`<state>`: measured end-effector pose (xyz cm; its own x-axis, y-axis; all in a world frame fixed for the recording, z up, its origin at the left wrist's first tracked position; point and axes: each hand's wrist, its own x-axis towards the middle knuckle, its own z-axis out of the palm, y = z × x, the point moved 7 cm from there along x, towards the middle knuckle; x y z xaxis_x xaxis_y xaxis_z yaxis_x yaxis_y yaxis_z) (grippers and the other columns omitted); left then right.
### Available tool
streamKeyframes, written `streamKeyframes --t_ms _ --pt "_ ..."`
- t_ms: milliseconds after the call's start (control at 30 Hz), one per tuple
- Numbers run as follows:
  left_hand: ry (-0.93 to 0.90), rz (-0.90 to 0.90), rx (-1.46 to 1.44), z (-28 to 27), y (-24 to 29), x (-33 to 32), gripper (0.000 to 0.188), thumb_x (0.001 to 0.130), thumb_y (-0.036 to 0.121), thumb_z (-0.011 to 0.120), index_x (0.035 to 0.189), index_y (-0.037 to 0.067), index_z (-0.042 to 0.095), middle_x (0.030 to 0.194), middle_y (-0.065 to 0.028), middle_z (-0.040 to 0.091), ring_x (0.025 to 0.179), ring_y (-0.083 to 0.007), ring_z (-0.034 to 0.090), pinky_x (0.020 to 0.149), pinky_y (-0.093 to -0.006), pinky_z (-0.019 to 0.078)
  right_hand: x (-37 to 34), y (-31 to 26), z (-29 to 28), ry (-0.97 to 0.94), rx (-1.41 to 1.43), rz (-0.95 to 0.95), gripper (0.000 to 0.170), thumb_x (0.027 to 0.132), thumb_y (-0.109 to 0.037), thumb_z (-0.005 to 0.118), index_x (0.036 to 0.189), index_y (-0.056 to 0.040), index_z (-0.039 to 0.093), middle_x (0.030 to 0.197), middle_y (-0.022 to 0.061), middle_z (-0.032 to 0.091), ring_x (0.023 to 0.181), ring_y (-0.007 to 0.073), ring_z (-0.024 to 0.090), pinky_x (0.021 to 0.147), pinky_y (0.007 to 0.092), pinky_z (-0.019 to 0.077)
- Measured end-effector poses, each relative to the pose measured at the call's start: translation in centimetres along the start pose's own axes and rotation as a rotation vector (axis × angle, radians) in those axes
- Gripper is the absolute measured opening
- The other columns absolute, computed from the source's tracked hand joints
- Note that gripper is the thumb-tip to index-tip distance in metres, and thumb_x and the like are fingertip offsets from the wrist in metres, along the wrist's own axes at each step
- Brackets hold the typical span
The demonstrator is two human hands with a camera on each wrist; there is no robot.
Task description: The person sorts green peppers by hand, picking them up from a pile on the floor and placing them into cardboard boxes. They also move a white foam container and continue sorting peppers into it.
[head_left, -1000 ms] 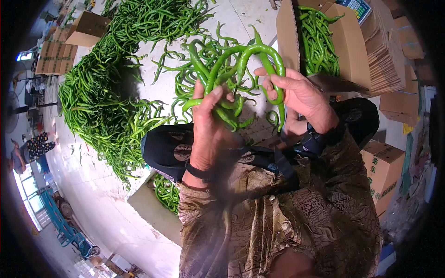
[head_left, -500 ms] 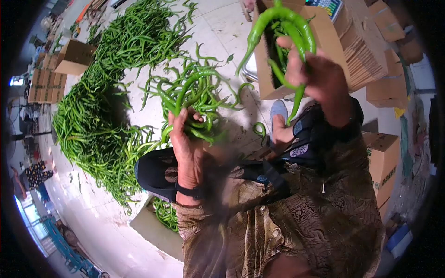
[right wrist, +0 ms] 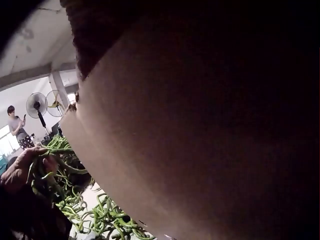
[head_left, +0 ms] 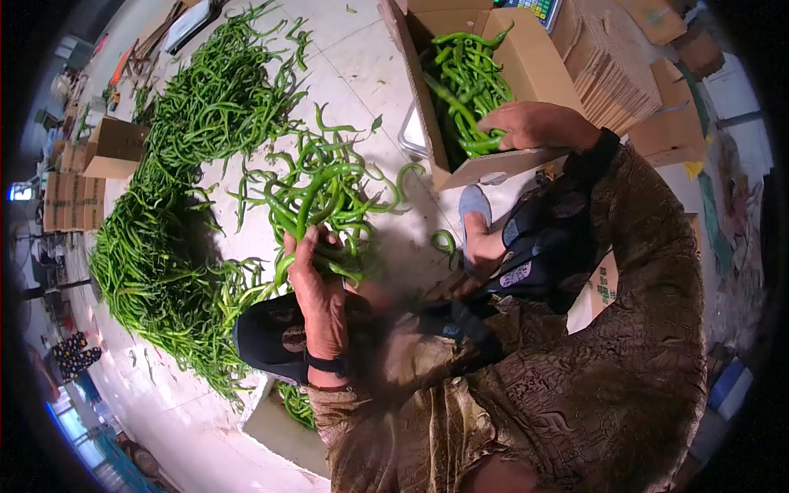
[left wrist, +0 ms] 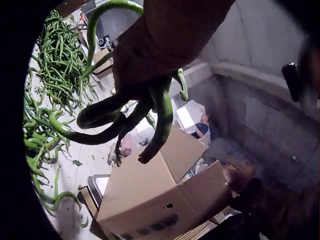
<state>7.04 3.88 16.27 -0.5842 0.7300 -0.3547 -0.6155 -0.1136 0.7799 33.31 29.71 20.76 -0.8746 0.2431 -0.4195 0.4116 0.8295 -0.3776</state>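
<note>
My left hand [head_left: 319,292] holds several long green chili peppers [head_left: 316,193]. In the left wrist view these curved peppers [left wrist: 162,120] hang below the fingers. My right hand [head_left: 542,127] is down inside an open cardboard box [head_left: 534,66], its fingers curled at green chili peppers [head_left: 468,119] near the front wall. Other long peppers [head_left: 477,70] fill the box beneath. The box wall [right wrist: 150,165] hides the right fingers in the right wrist view. Loose peppers [head_left: 362,205] lie spread on the floor just beyond the left hand.
A long heap of green peppers [head_left: 140,255] curves along the floor at left. Flattened cardboard [head_left: 608,66] stands stacked right of the box, with a scale [head_left: 530,10] behind it. Another box with peppers [head_left: 275,423] sits by the left knee. A person [right wrist: 17,127] stands near fans.
My right hand has carried its peppers away from the left hand and down into the box. The left hand keeps its peppers over the loose ones. The head view has shifted rightward.
</note>
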Motion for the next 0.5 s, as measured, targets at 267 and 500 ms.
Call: streamKeyframes --t_ms 267,500 --pt "-0.199 -0.013 -0.344 2.4 1.1 -1.0 0.029 0.091 0.016 0.054 0.117 0.005 0.048 0.091 -0.0103 0.058 0.077 -0.0198 0.056 0.072 -0.0334 0.0477 -1.5 -8.6 -6.9 0.377 0.124 -0.034 0.020 0.088 -0.012 0.056 0.104 -0.0018 0.063 0.095 0.0147 0.066 0.090 0.0311 0.063 0.082 0.0359 0.0495" --pt "-0.282 -0.136 -0.639 3.6 1.6 -2.5 0.037 0.088 0.018 0.057 0.121 0.003 0.052 0.087 -0.0104 0.058 0.071 -0.0185 0.051 0.068 -0.0310 0.0451 1.6 -18.5 1.6 0.177 0.930 -0.154 0.031 0.090 -0.013 0.060 0.118 0.0016 0.056 0.108 0.0128 0.063 0.103 0.0195 0.060 0.088 0.0310 0.0481"
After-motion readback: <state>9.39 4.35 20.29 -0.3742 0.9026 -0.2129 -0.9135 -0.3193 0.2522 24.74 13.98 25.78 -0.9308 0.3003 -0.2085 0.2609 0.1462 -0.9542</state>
